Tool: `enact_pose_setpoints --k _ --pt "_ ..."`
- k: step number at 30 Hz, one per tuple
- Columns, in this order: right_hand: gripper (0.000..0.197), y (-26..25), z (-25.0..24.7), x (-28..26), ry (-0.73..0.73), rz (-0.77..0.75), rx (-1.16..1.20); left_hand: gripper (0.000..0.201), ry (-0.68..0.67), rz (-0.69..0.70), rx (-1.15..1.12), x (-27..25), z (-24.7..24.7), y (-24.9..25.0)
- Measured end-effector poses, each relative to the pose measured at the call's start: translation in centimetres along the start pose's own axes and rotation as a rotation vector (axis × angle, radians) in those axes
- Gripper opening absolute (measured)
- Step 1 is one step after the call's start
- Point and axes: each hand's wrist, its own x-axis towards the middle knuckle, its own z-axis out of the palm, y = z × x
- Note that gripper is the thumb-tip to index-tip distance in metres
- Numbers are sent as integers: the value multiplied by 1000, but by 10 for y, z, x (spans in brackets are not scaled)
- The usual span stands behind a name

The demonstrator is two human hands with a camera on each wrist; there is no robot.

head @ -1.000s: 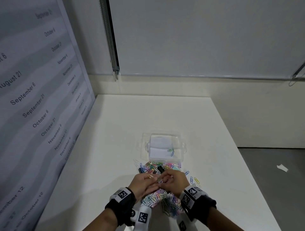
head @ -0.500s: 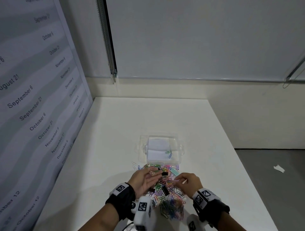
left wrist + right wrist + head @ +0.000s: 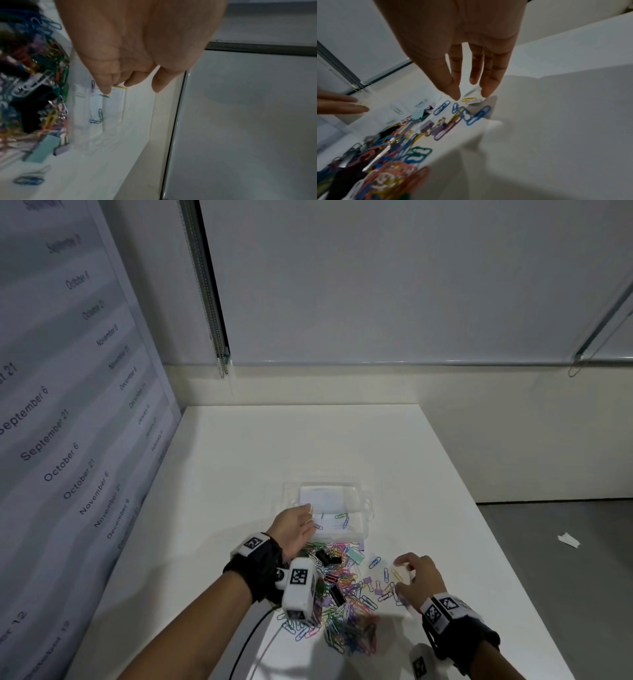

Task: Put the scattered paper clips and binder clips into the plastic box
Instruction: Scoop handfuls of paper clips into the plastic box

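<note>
A clear plastic box [image 3: 367,510] stands mid-table with a few paper clips [image 3: 342,518] inside. My left hand [image 3: 306,517] hovers over the box's left edge, its fingers straight. A yellow paper clip [image 3: 120,87] shows at its fingertips; whether they still touch it I cannot tell. In front of the box lies a colourful pile of paper clips and binder clips [image 3: 339,594]. My right hand [image 3: 406,575] reaches down at the pile's right fringe. Its thumb and fingers are spread above another yellow clip [image 3: 469,99] and hold nothing.
A panel printed with dates [image 3: 68,440] walls off the table's left side. The table's right edge [image 3: 479,535] drops to a grey floor with a white scrap [image 3: 568,541]. Bare white tabletop [image 3: 308,440] stretches beyond the box.
My hands have parted over the pile. The left went forward from the pile to the box. The right swung out to the loose clips on the right.
</note>
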Motion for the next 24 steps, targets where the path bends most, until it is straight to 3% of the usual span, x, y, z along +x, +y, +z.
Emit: enact_pose_setpoints --k 3,8,10,13,15,18,20,21,24 --pt "53 5 2 2 -80 29 -53 42 -13 98 238 -7 -12 -14" --pt "69 -6 12 5 -152 -46 -102 23 29 247 843 -25 -38 -41" --pt "66 -13 14 5 -177 -84 -126 36 51 244 1140 -31 -48 -53" --pt "50 -20 17 3 -209 -162 -168 73 34 117 1435 -36 -59 -73" --pt "34 -24 22 -1 -227 -201 -182 86 34 81 1496 -37 -62 -87" --pt "26 -34 32 -9 -267 -242 -165 87 43 188 1506 -37 -60 -103" --pt "64 -39 43 -12 -315 -292 -144 77 29 264 1490 -34 -56 -110" --pt "70 -42 47 -13 -341 -303 -166 70 22 296 1474 -33 -54 -113" --pt "49 -48 52 -18 -368 -300 -184 38 15 364 1455 -32 -50 -114"
